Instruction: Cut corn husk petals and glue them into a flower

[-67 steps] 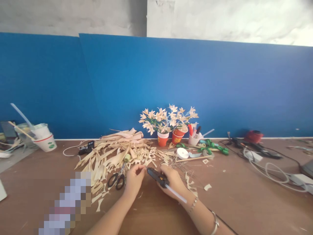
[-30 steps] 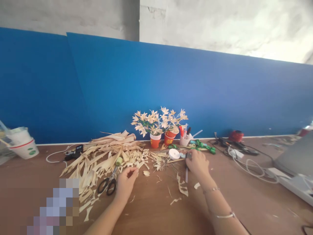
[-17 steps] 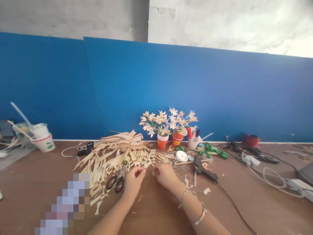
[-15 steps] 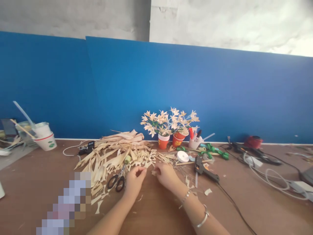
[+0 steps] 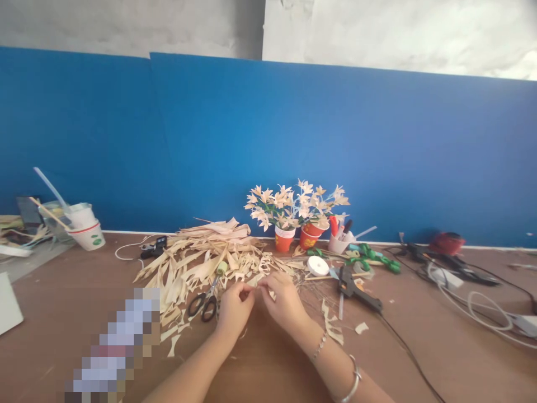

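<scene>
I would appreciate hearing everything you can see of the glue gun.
The glue gun is dark, apparently plastic, with a thick body and a pistol-like grip. It lies on its side on the brown tabletop, right of the white roll, its grip angled towards the lower right. A translucent glue stick juts from the body's near end, and a dark cord runs from the grip out of the picture at the bottom. Nobody is holding it; the nozzle tip is unclear.
</scene>
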{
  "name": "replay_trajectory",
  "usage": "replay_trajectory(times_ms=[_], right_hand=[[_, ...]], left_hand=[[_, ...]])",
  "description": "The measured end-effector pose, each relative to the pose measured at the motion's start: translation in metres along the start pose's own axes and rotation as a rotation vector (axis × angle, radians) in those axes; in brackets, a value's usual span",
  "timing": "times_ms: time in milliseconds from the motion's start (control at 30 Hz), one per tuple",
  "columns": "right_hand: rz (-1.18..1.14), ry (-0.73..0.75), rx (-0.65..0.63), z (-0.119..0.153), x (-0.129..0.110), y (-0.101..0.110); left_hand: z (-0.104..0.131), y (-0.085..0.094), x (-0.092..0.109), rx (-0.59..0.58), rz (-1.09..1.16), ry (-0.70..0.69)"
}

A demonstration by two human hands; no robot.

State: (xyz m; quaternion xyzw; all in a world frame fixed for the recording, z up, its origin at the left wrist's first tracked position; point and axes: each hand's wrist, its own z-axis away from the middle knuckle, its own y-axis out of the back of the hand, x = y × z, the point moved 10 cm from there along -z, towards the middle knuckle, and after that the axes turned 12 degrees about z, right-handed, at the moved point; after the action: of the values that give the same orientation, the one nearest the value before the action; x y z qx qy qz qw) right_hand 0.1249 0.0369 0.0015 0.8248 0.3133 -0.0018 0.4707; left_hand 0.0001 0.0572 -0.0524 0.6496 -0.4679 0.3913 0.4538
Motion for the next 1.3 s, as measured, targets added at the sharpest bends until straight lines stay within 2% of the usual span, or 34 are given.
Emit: replay_trajectory(times_ms=[300,700,1300], right_hand=[[0.061,-0.039,0.005,0.003,0.003,-0.007],[0.106,-0.026,0.012,0.003,0.003,-0.006],[0.08,-0.075,0.013,0.003,0.003,-0.005]], left_hand=[[0.002,-0.007,0.007,-0.045,-0.126,-0.09],[0.005,-0.012,0.014,-0.07,-0.244,-0.192],[0.012,-0.016,0.028,-0.1,-0.328,-0.337]])
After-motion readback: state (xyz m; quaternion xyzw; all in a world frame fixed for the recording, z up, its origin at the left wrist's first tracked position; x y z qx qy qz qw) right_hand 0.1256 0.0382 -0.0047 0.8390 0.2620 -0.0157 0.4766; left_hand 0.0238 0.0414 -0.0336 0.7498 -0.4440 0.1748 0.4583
